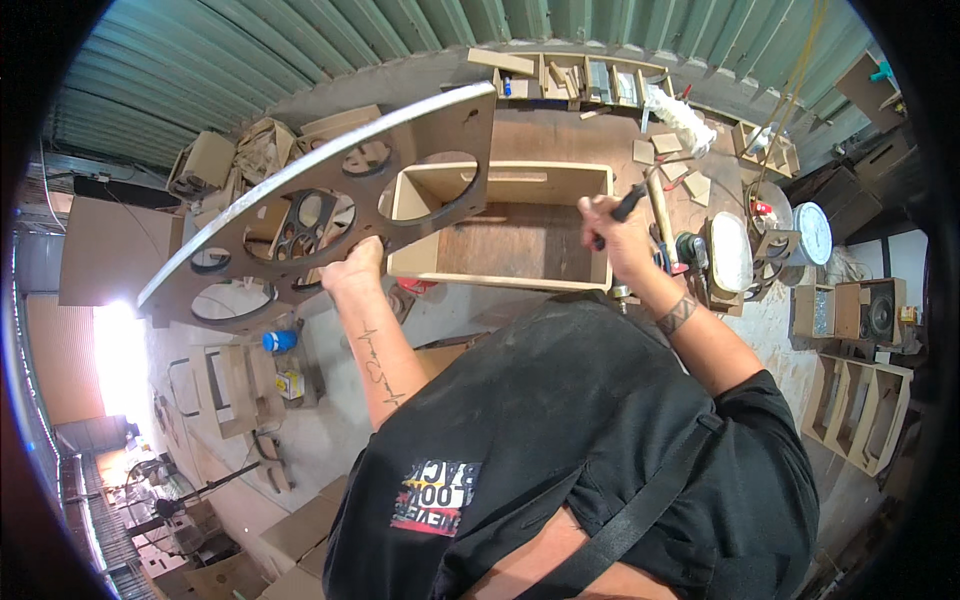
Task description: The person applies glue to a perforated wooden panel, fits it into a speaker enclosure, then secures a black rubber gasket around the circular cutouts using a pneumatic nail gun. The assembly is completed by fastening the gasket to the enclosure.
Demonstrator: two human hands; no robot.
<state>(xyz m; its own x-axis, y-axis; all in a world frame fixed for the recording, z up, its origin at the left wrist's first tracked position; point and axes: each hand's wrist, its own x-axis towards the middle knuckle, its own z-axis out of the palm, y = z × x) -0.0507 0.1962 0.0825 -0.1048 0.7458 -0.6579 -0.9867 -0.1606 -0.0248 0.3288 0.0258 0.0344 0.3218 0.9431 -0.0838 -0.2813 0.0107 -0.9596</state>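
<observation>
My left hand [355,265] is closed around the lower edge of a brown fibreboard panel [435,120] with several round cutouts and a pale long edge. The panel is tilted, raised to the left and partly over an open rectangular wooden box [500,281]. That box lies on the workbench, with a slot in its far wall. Above its right end, my right hand [617,235] grips a black-handled tool [628,205]; a thin rod seems to run from it toward the upper right, and its exact kind is unclear.
Right of the box are a hammer [660,205], a white oval tub [731,255] and small wooden squares [697,186]. A compartmented wooden tray [560,85] lines the wall. Farther right stand a white bucket [811,235] and a speaker box [870,310]. A blue container [280,341] sits at left.
</observation>
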